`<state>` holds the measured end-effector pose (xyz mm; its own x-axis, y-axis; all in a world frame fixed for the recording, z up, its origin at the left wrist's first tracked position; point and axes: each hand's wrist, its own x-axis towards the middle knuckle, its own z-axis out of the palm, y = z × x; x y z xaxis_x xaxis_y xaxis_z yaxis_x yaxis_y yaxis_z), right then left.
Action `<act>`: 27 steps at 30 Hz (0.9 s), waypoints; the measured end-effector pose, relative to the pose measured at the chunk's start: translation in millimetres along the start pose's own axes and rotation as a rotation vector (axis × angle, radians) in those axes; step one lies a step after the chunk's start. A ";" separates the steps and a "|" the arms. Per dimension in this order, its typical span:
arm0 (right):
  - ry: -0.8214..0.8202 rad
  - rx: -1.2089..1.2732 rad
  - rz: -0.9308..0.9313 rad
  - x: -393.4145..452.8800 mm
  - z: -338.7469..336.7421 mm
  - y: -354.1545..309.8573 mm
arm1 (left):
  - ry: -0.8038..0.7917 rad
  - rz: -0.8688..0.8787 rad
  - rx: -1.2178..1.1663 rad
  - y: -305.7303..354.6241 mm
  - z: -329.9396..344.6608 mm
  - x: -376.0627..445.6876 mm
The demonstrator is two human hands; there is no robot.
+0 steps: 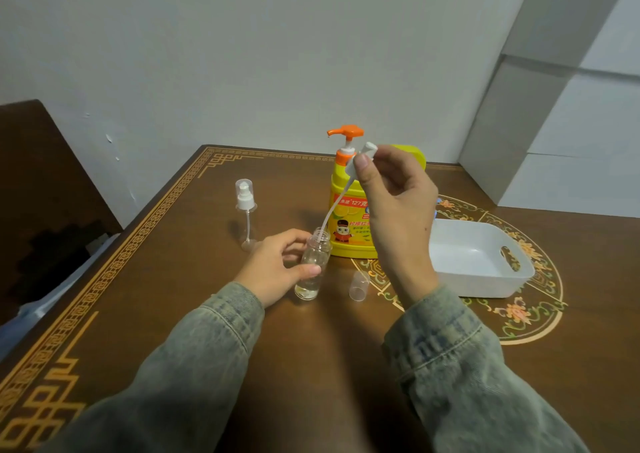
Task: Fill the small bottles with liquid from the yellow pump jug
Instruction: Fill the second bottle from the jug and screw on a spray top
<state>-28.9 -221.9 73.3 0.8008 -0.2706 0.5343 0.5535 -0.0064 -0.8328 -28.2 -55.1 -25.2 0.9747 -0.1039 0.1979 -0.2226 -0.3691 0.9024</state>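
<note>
Steadying the open small bottle (311, 268) near the middle of the bench (166, 279), I have my left hand (277, 269) curled around it, thumb in front and fingers behind, closed on the glassy body. It stands just in front of the yellow pump jug (349, 224) and holds a little liquid at the bottom. My right hand (394, 210) pinches the white spray head (360, 158) between thumb and fingers, its thin tube (337, 203) slanting down with the tip at the bottle mouth. To do this well, I judge I should keep the tube straight over the neck, hold the bottle upright, and avoid dripping. A clear cap (359, 285) lies beside it, a second capped bottle (246, 210) stands to the left, and a white tray (485, 262) sits on the right. The jug's label shows "127" and Chinese characters I cannot read clearly.
</note>
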 end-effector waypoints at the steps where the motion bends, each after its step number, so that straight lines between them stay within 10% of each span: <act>1: 0.000 0.002 -0.002 -0.5 0.2 0.1 | 0.000 0.002 0.001 0.4 0.8 0.6; 27: -0.006 0.019 -0.075 -0.9 0.2 -3.2 | -0.001 0.003 -0.006 6.2 0.1 -3.4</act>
<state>-31.4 -221.4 75.5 0.7585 -0.2644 0.5956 0.6158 -0.0083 -0.7879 -32.9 -57.1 -20.4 0.9741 -0.1062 0.1998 -0.2250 -0.3628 0.9043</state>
